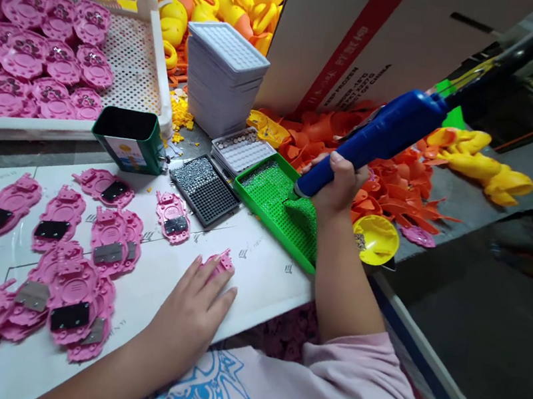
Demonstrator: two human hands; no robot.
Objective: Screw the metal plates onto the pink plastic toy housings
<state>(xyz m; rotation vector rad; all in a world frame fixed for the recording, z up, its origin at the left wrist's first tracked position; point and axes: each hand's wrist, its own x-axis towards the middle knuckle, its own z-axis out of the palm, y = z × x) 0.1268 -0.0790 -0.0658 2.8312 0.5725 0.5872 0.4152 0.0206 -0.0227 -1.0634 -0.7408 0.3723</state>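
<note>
My left hand (198,303) lies over a pink plastic casing (222,261), holding it against the white board with its fingers slightly bent. Most of that casing is hidden under the hand. In my right hand (340,187) is a blue electric screwdriver (382,140), tilted downward. Its tip is at the green perforated screw tray (267,193), which has small screws in it. Just left of this tray sits a black tray (210,201) partly filled with small metal pieces. A pink casing with a dark plate (173,218) lies beyond my left hand.
Several pink casings (74,290) cover the board's left side. Behind them stand a green tin (129,140), a white crate (140,58) of pink parts and stacked white trays (222,81). A yellow bowl (381,241), orange pieces (398,197) and a carton (319,26) are farther right.
</note>
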